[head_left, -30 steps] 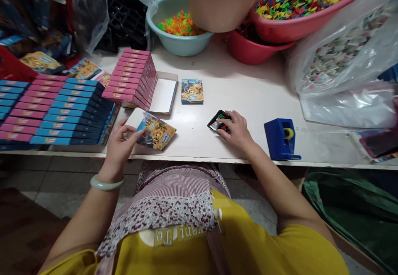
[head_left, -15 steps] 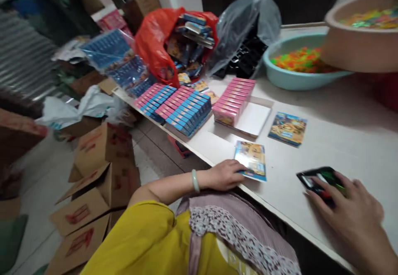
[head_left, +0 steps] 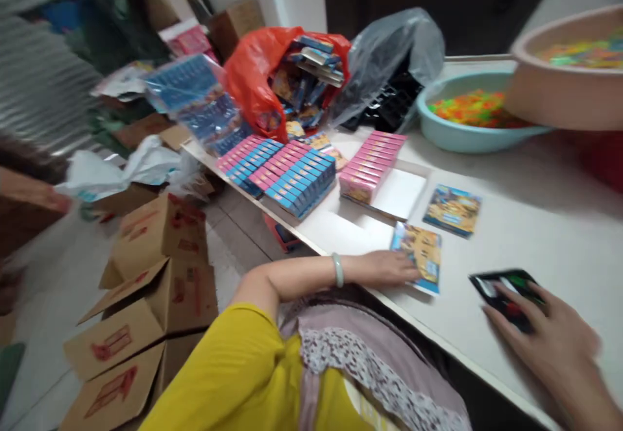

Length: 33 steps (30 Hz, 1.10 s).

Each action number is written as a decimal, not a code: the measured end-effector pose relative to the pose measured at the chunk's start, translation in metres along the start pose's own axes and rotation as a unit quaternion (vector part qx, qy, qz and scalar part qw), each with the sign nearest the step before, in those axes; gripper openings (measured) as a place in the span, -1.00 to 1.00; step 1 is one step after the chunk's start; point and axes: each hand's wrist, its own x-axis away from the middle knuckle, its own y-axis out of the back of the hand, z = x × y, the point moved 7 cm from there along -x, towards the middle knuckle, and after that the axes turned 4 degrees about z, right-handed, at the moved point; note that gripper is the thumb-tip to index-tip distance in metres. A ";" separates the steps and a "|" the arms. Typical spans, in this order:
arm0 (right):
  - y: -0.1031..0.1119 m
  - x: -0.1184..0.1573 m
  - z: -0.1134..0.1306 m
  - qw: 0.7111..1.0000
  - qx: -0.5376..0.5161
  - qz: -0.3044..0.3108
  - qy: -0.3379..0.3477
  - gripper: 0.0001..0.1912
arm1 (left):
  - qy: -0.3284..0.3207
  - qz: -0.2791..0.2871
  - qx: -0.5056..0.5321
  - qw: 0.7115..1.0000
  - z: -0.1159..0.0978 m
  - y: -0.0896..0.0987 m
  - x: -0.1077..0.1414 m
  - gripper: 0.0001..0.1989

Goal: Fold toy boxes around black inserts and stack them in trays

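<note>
My left hand, with a pale bangle at the wrist, reaches over the table's front edge. Its fingers rest on the lower left part of a thin blue and yellow picture box; the thumb is hidden. Farther right, my right hand grips a black plastic tray between thumb and fingers, close to the tabletop. Small red, green and whitish pieces show in the tray, blurred. A second picture box lies flat behind these two.
A shallow white carton holds a row of pink boxes. Rows of pink and blue boxes stand leftward. Behind are a red bag, a clear bag, a blue basin and a pink basin. Open cartons stand on the floor.
My left hand has moved right along the table, and the picture box under its fingers has shifted right with it. My right hand keeps its grip on the black tray. The view has tilted slightly.
</note>
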 end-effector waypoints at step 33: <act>-0.026 0.023 0.087 0.974 -0.016 0.205 0.095 -0.61 | 0.159 -0.150 0.428 0.877 0.023 0.004 -0.056 -0.78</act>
